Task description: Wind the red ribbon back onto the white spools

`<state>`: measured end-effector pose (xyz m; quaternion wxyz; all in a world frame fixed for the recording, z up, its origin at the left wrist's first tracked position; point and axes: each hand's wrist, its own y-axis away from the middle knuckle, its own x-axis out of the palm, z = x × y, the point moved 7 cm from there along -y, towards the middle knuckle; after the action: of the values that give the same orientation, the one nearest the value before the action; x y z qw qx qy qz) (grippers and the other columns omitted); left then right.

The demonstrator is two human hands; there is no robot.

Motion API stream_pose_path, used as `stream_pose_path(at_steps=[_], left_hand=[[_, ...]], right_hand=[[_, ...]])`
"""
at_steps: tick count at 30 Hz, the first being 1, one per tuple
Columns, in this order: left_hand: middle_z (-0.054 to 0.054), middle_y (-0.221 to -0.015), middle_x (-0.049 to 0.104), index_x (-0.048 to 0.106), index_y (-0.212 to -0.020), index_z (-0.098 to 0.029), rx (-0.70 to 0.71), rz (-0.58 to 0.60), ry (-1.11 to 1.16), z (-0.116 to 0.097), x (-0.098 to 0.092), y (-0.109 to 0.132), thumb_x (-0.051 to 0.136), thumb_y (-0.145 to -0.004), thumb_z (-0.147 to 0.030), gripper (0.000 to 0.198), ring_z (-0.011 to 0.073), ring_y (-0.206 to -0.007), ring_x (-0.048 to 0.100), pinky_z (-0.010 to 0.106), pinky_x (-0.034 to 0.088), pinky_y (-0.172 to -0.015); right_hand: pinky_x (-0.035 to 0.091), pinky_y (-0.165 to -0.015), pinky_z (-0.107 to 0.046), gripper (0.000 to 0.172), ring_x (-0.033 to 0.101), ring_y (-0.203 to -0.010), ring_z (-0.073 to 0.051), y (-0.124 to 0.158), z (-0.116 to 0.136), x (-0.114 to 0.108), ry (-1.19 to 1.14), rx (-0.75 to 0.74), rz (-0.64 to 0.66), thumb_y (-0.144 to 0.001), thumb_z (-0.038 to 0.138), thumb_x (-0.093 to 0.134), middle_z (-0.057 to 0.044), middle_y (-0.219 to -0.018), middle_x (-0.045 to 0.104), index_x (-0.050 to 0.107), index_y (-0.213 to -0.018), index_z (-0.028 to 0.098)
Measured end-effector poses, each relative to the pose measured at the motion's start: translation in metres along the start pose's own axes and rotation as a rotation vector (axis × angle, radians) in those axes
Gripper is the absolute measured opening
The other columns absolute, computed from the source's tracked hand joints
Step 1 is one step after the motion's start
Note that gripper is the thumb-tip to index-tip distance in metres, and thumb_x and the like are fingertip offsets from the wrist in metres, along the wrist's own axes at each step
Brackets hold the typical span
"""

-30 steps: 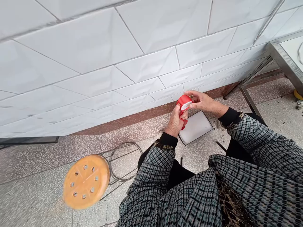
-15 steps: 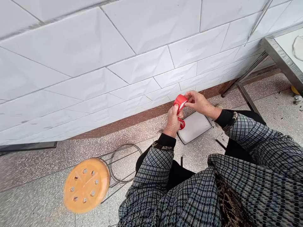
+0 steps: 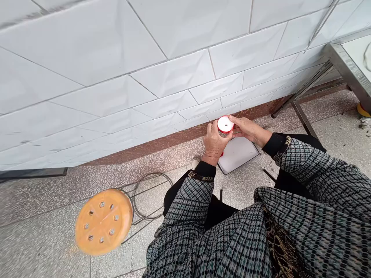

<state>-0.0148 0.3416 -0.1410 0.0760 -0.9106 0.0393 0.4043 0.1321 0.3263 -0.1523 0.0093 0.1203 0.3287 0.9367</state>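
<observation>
Between my two hands is a spool of red ribbon (image 3: 222, 123), its white round face with a small centre hole turned up towards me. My left hand (image 3: 215, 141) grips the spool's left and lower edge, fingers curled round it. On the other side, my right hand (image 3: 246, 129) holds the right edge, thumb on top of the rim. A bit of red shows below my left hand, near the flat pale panel with a dark edge (image 3: 240, 155) lying on the floor beneath.
An orange round stool (image 3: 106, 222) with holes and metal legs lies on its side at the left. White tiled wall (image 3: 174, 77) rises ahead. A metal-framed table (image 3: 344, 73) stands at right, with small debris on the speckled floor (image 3: 344, 135).
The spool has turned from showing its red side to showing its white face. My left hand has shifted round it, and the red tail below is now mostly hidden.
</observation>
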Motion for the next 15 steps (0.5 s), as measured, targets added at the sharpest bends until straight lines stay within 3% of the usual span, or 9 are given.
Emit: stream_pose_path(at_steps=[6, 10, 12, 15], left_hand=[[0.015, -0.109, 0.066, 0.069, -0.126, -0.016, 0.034, -0.016, 0.074, -0.001, -0.002, 0.004, 0.088, -0.075, -0.046, 0.062, 0.0279, -0.094, 0.07, 0.029, 0.048, -0.07], [0.013, -0.106, 0.068, 0.074, -0.118, -0.02, 0.092, 0.109, 0.144, 0.004, -0.009, 0.001, 0.091, -0.071, -0.05, 0.058, 0.0248, -0.09, 0.067, 0.027, 0.046, -0.068], [0.012, -0.103, 0.07, 0.077, -0.113, -0.022, 0.177, 0.177, 0.116, 0.007, -0.016, 0.001, 0.086, -0.077, -0.052, 0.048, 0.0229, -0.086, 0.066, 0.027, 0.046, -0.07], [0.009, -0.09, 0.07, 0.08, -0.103, -0.024, 0.281, 0.158, 0.059, 0.015, -0.029, 0.001, 0.066, -0.095, -0.049, 0.031, 0.0205, -0.078, 0.063, 0.028, 0.045, -0.071]], right_hand=[[0.058, -0.069, -0.025, 0.017, 0.067, -0.074, -0.014, -0.002, -0.004, -0.005, -0.011, -0.029, -0.084, -0.098, 0.03, 0.076, -0.009, -0.093, 0.08, 0.076, -0.092, 0.014], [0.05, -0.056, -0.022, 0.011, 0.062, -0.067, -0.013, -0.001, 0.009, -0.019, 0.145, -0.081, -0.058, -0.093, 0.026, 0.079, -0.007, -0.086, 0.078, 0.079, -0.092, 0.015], [0.049, -0.054, -0.023, 0.009, 0.061, -0.065, -0.013, 0.0, 0.013, -0.023, 0.248, -0.081, 0.01, -0.089, 0.024, 0.081, -0.007, -0.082, 0.078, 0.08, -0.089, 0.015], [0.049, -0.053, -0.024, 0.007, 0.061, -0.064, -0.014, 0.003, 0.014, -0.024, 0.393, -0.075, 0.132, -0.084, 0.022, 0.081, -0.005, -0.075, 0.075, 0.081, -0.084, 0.016]])
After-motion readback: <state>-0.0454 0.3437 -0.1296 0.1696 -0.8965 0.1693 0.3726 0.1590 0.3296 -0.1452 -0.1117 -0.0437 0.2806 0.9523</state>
